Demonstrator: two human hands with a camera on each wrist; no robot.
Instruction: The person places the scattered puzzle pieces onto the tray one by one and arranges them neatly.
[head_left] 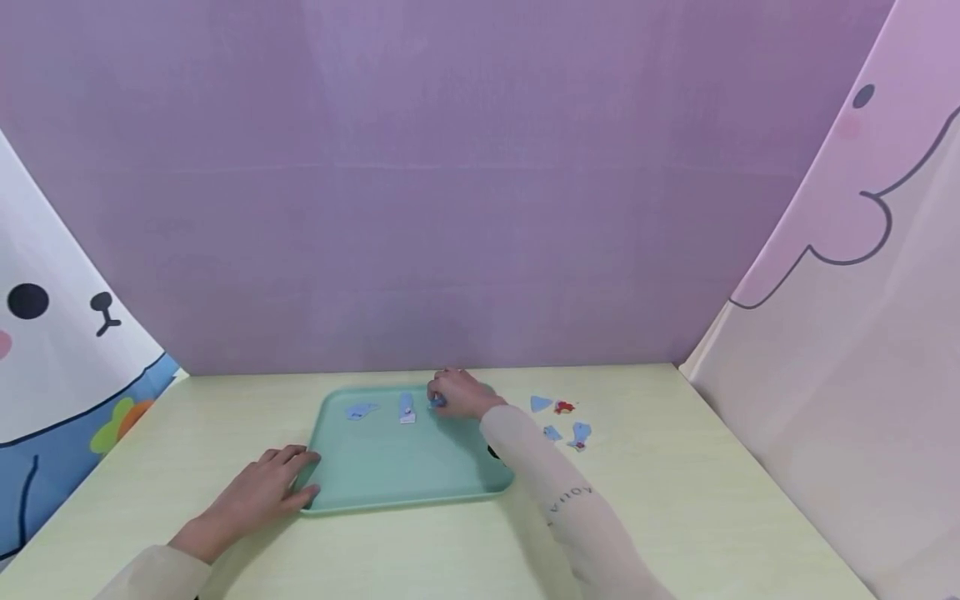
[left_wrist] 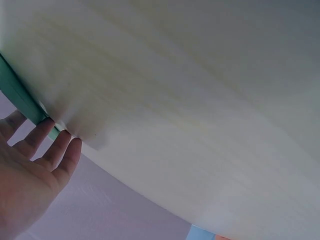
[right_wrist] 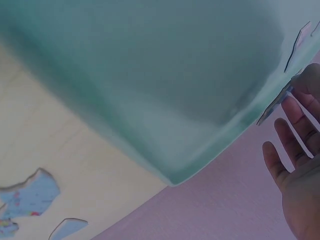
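A green tray [head_left: 397,467] lies on the table, its left edge touched by my left hand [head_left: 262,487] with fingers spread and fairly straight. In the left wrist view, the fingertips meet the tray's rim [left_wrist: 25,100]. Over the tray's far right part, my right hand [head_left: 461,394] pinches a flat blue jigsaw piece [right_wrist: 275,106] between thumb and index finger; the other fingers are loosely extended. Two pale blue pieces, a left one [head_left: 362,411] and a middle one [head_left: 407,408], lie in the tray near its far edge.
Right of the tray lie several loose pieces: a blue triangular one [head_left: 540,403], a red one [head_left: 565,407], a small blue one [head_left: 552,432] and a larger blue one [head_left: 581,435]. A purple panel [head_left: 487,208] rises behind the table [head_left: 675,500], with printed cloth on both sides.
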